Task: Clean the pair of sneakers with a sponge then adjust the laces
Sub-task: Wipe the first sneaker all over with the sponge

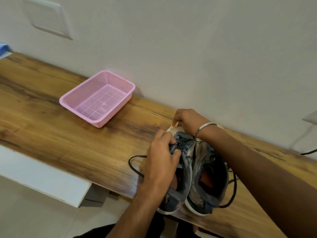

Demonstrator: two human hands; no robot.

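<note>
Two grey-blue sneakers with white soles stand side by side on the wooden table, heels toward me. My left hand (163, 152) grips the tongue and laces of the left sneaker (178, 191). My right hand (187, 121) curls over that sneaker's white toe, pinching something pale there; I cannot tell if it is the sponge. A metal bangle circles the right wrist. My right forearm crosses over the right sneaker (209, 184). Dark loose laces (133, 166) trail onto the table on both sides.
A pink perforated plastic basket (82, 96) sits on the table to the left, against the white wall. The wooden table (68, 140) runs diagonally along the wall. A black cable (308, 152) lies at the far right. A white shelf edge shows below the table at left.
</note>
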